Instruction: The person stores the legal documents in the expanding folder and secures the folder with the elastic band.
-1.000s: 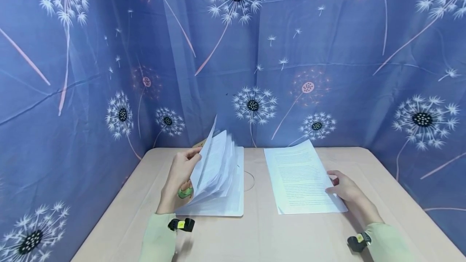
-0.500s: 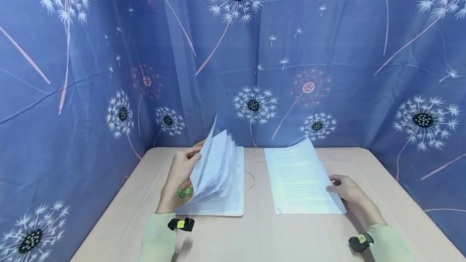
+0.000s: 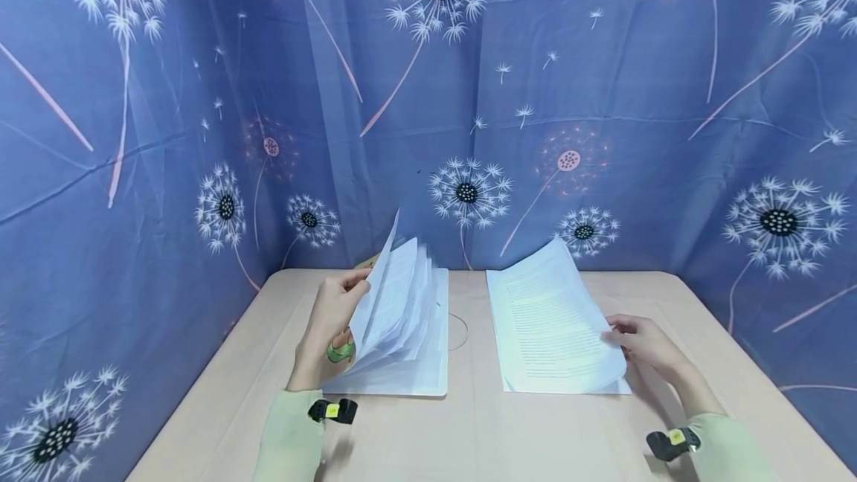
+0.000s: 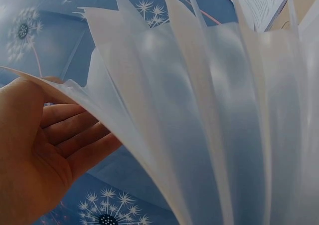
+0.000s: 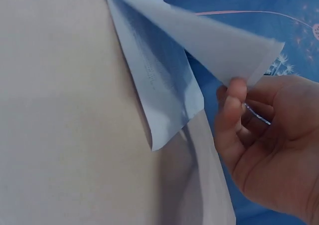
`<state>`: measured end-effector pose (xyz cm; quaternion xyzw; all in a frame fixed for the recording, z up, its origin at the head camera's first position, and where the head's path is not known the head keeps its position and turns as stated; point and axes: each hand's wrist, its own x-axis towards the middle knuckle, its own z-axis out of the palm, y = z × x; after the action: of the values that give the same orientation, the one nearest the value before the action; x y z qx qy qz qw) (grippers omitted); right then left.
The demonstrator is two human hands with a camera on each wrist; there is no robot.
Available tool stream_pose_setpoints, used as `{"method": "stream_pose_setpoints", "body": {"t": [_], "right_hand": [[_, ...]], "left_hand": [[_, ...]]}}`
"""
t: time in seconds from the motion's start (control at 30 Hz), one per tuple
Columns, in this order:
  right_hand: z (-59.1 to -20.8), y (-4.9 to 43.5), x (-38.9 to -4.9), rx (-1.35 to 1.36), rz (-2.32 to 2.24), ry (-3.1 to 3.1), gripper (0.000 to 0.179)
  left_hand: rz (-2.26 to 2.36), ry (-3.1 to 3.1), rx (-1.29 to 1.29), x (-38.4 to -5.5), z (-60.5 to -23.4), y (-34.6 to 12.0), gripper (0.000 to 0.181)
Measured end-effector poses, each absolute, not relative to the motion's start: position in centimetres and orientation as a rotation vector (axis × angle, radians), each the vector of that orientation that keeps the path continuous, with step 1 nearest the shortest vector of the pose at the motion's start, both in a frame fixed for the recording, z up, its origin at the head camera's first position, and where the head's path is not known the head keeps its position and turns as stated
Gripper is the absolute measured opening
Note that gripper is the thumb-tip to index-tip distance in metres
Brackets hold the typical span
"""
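Observation:
My left hand (image 3: 328, 315) pinches the raised edge of a folder (image 3: 440, 348) on the left side of the table. Its clear sleeves (image 4: 189, 110) fan out in the left wrist view, the thumb on one side and the fingers behind. Part of a tan cover with a green figure (image 3: 340, 350) shows beside that wrist. On the right, my right hand (image 3: 649, 352) holds the right edge of a printed sheet (image 3: 552, 318) between thumb and fingers. In the right wrist view the lifted sheet (image 5: 214, 45) stands apart from another printed sheet (image 5: 154, 85) underneath.
Both lie on a table with a pale cloth (image 3: 469, 437). A thin cord loop (image 3: 462, 333) sits between the folder and the sheets. Behind and to the left hangs a blue dandelion-print curtain (image 3: 375, 155). Each wrist wears a small black camera (image 3: 669, 443).
My right hand has shifted slightly right, and the top sheet's right side has lifted and curved away from the one below. The left hand and folder have stayed in place.

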<state>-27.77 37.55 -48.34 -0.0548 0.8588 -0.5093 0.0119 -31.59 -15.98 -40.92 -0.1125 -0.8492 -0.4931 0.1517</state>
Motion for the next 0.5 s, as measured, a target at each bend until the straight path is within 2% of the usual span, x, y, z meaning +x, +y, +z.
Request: {"method": "stream_pose_setpoints", "body": {"t": [0.33,0.5], "right_hand": [[-47.90,38.00,-27.65,-0.125,-1.709,2.546,0.052],[-47.73,38.25,-27.86,-0.139,-1.800,2.475,0.052]], "left_hand": [[-1.411,-2.444,-0.328,-31.59,-40.94,-15.97,0.035],[-1.412,-2.443,-0.332,-31.58,-40.91,-16.02,0.035]]}}
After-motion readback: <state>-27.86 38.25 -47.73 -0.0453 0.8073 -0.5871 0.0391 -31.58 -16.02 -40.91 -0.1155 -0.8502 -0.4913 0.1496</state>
